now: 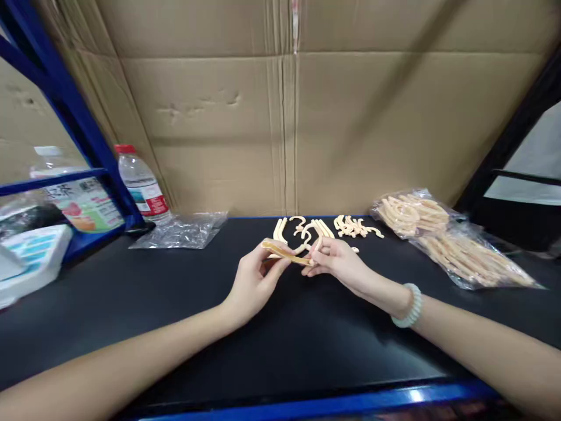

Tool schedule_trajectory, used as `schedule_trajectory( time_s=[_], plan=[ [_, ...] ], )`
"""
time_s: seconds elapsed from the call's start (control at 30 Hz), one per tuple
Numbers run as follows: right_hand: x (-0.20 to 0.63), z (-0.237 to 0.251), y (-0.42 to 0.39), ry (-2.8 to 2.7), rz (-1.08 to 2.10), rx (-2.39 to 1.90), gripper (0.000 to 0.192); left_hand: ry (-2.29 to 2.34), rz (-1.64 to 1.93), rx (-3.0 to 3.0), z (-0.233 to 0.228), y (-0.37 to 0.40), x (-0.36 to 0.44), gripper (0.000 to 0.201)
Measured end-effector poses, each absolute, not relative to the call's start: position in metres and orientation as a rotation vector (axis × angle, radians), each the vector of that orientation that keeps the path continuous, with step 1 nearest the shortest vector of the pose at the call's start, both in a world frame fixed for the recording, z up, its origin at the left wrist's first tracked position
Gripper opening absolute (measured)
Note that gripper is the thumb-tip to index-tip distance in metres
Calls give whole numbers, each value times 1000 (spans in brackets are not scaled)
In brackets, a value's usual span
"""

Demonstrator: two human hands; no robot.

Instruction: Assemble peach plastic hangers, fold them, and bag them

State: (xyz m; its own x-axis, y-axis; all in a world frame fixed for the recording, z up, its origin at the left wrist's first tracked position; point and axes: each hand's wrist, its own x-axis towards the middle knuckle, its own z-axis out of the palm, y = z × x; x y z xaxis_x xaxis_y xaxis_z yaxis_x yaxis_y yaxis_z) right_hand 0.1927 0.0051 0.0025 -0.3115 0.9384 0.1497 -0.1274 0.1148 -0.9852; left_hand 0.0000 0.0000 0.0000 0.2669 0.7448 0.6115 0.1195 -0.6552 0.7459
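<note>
Left hand [256,279] and right hand [339,263] both raised just above the black surface [280,345], meeting near its middle. Between them a long cream strip [287,253], pinched by the left thumb and fingers at one end and by the right fingertips at the other, lying almost level with a slight tilt down to the right. Both hands closed narrow around that strip. A pale bead bracelet [409,306] on the right wrist.

Just behind the hands, loose cream pieces [313,229] scattered on the surface: some straight, some hooked, some small and curled. Further right, a clear bag [451,242] stuffed with more of the same pieces, lying flat. To the left, an empty crumpled plastic bag [182,231], and beside it a water bottle [142,184] with a red cap, standing upright against a blue shelf post [83,126]. Cardboard wall [280,117] across the back.
</note>
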Motion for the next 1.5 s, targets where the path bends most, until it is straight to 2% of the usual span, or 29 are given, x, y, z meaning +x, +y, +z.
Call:
schedule_trajectory(
  time_s=[0.27,0.5,0.83,1.03,1.23,1.33,1.5],
  plan=[
    [188,1,7,-1397,1311,-918,27,742,1410,1916,1,-3,2,8],
    [187,0,5,-1403,1240,-881,28,755,1407,1807,3,-6,5,10],
    [190,3,5,-1463,1204,-836,25,879,1454,1542,13,1,4,20],
    [184,1,1,-1452,1274,-799,28,827,1246,1455,8,-3,9,38],
    [187,6,6,-1476,1271,-809,29,821,1182,1315,5,-5,11,35],
    [205,13,21,-1531,1091,-850,29,846,1174,1176,5,-2,10,34],
    [240,15,52,-2041,245,-999,13,851,1143,1064,5,1,10,33]
  ],
)
